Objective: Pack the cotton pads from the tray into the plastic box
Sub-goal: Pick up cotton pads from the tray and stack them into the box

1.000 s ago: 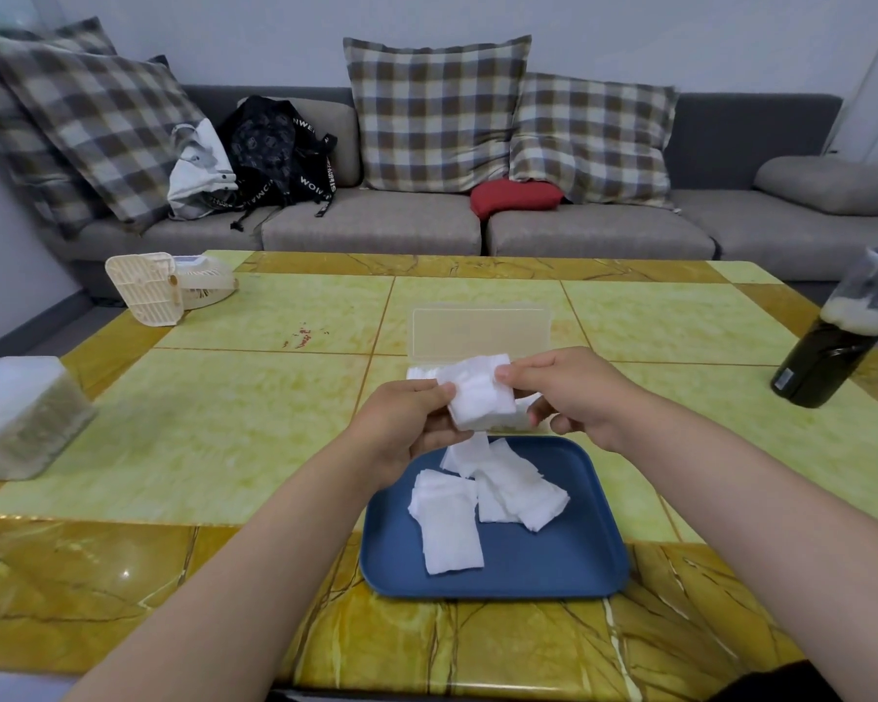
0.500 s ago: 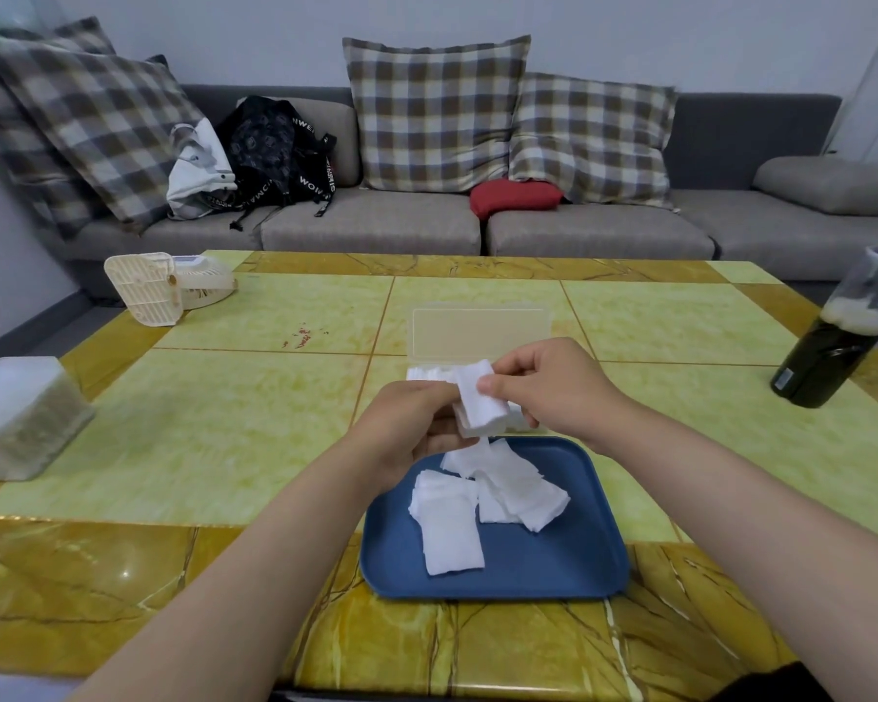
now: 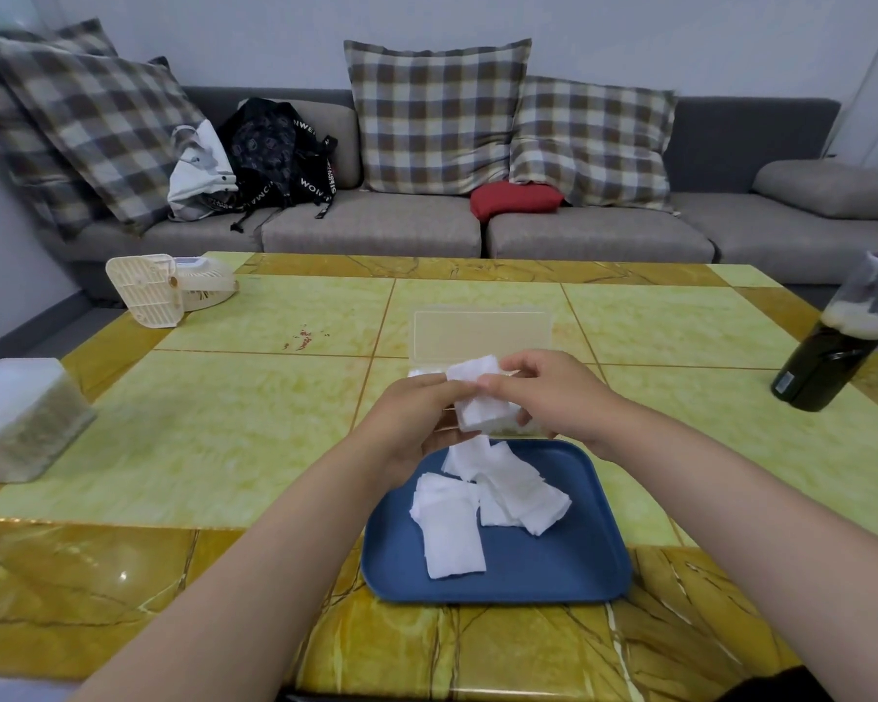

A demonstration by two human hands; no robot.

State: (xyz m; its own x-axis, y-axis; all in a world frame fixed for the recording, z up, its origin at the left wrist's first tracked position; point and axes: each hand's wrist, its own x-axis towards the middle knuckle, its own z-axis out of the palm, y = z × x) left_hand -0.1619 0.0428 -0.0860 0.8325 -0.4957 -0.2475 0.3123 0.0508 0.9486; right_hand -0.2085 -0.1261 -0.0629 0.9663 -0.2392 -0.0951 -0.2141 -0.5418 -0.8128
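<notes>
Partway through, by the look of it. Small stack of cotton pads held above the plastic box, just beyond the blue tray, pinched from both sides: left hand fingers closed on its near edge, right hand fingers closed on its top. Box lid up; some white already showing inside. Several pads left loose on the tray, on the tabletop.

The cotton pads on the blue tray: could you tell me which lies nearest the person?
The long pad at the tray's left, reaching furthest toward its front edge. The other pads lie overlapped behind and to its right.
</notes>
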